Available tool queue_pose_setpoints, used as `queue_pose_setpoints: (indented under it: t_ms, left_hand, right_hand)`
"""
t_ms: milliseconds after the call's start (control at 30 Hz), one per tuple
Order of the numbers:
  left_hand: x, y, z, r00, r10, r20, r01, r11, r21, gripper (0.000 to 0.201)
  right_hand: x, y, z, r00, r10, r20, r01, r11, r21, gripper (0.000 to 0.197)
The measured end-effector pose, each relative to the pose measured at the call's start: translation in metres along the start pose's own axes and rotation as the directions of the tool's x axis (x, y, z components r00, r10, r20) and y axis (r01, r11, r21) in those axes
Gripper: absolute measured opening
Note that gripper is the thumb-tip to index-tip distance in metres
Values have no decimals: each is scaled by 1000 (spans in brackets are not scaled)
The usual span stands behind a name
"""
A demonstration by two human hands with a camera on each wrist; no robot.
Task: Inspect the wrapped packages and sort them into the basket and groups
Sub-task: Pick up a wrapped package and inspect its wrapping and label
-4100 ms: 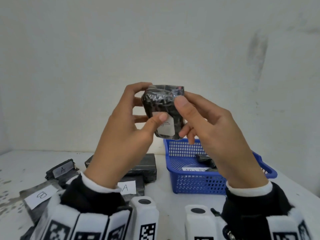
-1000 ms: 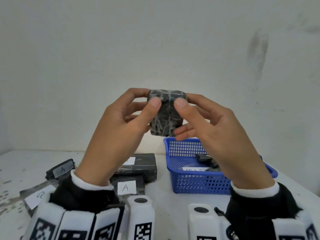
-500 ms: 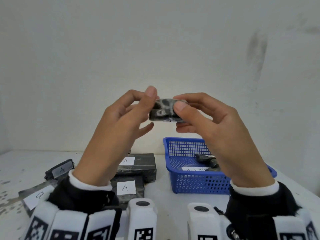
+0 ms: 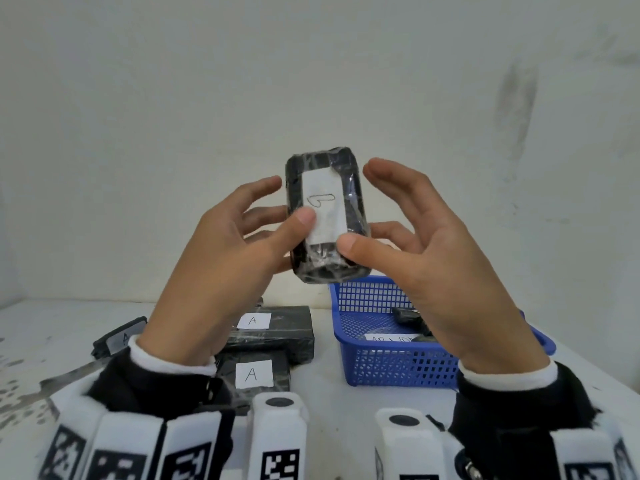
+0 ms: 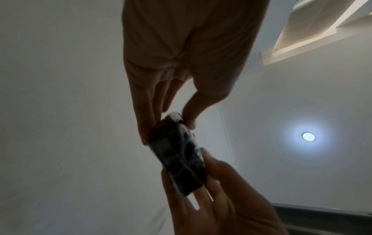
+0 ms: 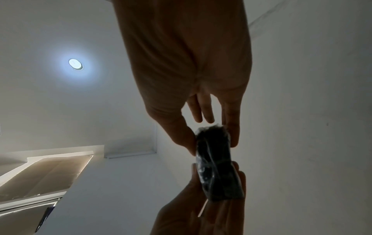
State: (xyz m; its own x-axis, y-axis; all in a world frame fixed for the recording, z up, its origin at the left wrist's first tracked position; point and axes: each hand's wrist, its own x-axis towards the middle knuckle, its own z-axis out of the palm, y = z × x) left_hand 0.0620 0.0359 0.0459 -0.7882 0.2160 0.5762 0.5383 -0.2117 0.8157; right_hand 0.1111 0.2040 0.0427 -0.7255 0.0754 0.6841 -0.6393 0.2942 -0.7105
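Note:
I hold a small black package (image 4: 325, 216) wrapped in clear film upright at chest height, above the table. Its white label with a handwritten mark faces me. My left hand (image 4: 288, 199) pinches it, thumb on the label's lower left and fingers behind. My right hand (image 4: 360, 205) pinches its lower right corner with the thumb in front; its index finger stands free beside the top. In the left wrist view the package (image 5: 181, 160) sits between the left fingertips (image 5: 145, 135) and the right hand (image 5: 211, 206) below. The right wrist view shows the package (image 6: 217, 174) likewise.
A blue plastic basket (image 4: 381, 362) stands on the white table at the right, with dark packages and a label inside. Left of it lie several black packages labelled A (image 4: 273, 327) (image 4: 254, 374) (image 4: 117, 337). A bare wall rises close behind.
The package has been turned in my fingers from its plain back, through edge-on, to upright with the label facing me. Both hands stayed at the same height.

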Motion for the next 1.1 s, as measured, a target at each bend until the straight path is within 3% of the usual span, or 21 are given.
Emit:
queue_pose_setpoints:
  t_ms: [100, 200, 400, 700, 833, 967, 1100]
  left_hand:
    - [0, 0, -1, 999, 27, 21, -28, 999, 16, 42]
    - [0, -1, -1, 999, 49, 23, -49, 999, 13, 41]
    - [0, -4, 3, 997, 66, 37, -68, 996, 58, 39]
    - [0, -4, 7, 996, 85, 26, -86, 993, 82, 30]
    - [-1, -4, 7, 996, 92, 20, -94, 990, 103, 30]
    - [-3, -2, 10, 995, 104, 9, -104, 988, 115, 49]
    - [-2, -1, 9, 996, 91, 8, -92, 992, 89, 42]
  right_hand:
    - [1, -1, 1, 999, 36, -8, -35, 999, 13, 71]
    - [1, -1, 1, 999, 39, -1, -39, 999, -5, 64]
    - [2, -3, 1, 999, 42, -22, -42, 999, -25, 70]
    - [2, -6, -3, 999, 8, -54, -15, 992, -127, 48]
    - [1, -7, -1, 998, 6, -60, -14, 990, -142, 37]
    - [-1, -10, -2, 997, 45, -56, -49, 996, -75, 38]
    - [-1, -13, -2, 996, 65, -63, -68, 996, -49, 37]
